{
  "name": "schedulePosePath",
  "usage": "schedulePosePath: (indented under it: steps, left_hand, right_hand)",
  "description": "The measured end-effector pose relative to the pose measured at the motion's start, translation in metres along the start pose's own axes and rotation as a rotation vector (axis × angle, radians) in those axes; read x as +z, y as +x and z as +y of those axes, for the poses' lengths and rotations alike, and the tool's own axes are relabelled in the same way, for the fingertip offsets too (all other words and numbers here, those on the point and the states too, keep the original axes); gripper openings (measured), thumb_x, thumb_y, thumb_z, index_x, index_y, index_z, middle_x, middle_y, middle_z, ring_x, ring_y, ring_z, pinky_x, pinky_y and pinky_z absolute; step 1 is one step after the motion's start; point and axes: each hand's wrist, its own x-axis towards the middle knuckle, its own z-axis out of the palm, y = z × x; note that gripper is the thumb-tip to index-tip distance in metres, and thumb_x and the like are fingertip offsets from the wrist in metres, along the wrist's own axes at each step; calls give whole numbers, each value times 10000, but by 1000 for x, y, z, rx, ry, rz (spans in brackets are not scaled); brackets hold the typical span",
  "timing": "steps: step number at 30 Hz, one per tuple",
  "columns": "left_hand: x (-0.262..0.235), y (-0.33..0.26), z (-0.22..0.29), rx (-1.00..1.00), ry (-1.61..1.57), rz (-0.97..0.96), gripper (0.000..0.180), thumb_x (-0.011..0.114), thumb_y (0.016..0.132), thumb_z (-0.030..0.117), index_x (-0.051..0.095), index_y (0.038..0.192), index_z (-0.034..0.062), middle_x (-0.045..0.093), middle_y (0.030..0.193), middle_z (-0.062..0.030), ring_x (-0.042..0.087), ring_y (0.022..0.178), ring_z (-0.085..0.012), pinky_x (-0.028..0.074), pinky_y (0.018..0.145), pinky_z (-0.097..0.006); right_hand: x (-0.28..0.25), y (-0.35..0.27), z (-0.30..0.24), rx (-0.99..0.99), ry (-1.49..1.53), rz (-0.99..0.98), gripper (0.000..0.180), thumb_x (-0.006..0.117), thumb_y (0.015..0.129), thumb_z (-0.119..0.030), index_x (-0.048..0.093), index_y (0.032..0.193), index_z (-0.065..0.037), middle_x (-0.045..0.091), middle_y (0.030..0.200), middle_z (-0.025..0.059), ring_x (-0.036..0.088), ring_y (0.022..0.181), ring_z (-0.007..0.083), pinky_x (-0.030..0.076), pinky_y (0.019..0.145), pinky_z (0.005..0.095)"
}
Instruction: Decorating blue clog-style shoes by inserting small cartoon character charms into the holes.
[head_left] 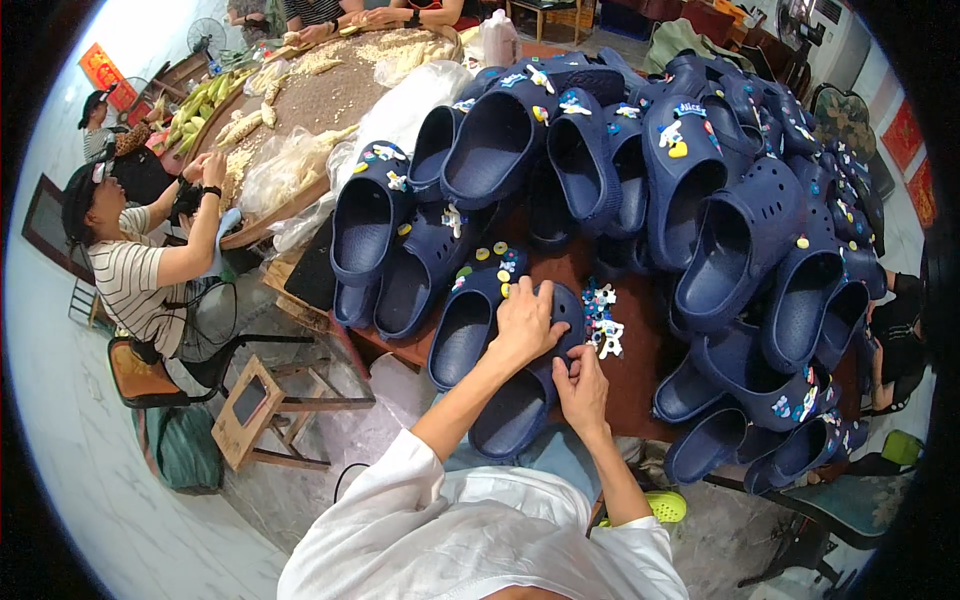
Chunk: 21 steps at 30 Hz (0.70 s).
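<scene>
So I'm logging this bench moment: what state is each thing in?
Left hand: palm down, pressing on the navy clog.
Right hand: fingers on the same clog's toe.
Navy clog: opening up, no charms visible on it.
Neighbouring clog: charms fitted.
Loose charms: lying on the table.
Clog pile: heaped, many decorated.

A dark brown table (640,345) carries a heap of navy clogs (690,190). Small shoe charms (602,325) lie at its 6 o'clock edge.

Left hand (525,322) and right hand (582,388) press a navy clog (520,400) (charms (602,322) beside).
</scene>
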Motion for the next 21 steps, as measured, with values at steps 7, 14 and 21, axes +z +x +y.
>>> schedulePosePath:
  steps: [7,14,21]
  left_hand:
    - [4,-9,-4,-16,51,-101,569,750,841,352,515,1265,54,537,1039,-215,608,972,-396,557,725,-466]
    - [23,-3,-4,124,379,33,259,577,879,94,554,1124,12,588,941,-155,663,852,-291,583,611,-354]
    - [21,8,-16,87,111,8,136,545,884,37,517,1015,14,595,893,-222,668,781,-396,558,626,-468]
  right_hand:
    - [4,-3,4,-166,-281,38,174,556,951,-126,486,1070,-21,642,890,262,631,780,479,497,663,535]
    - [7,9,48,-117,-117,230,142,444,994,-94,513,1099,-27,662,938,275,631,858,483,463,721,577]
    - [-19,38,51,-106,-394,315,216,579,976,-187,549,1120,-30,528,1104,215,631,848,437,504,709,527]
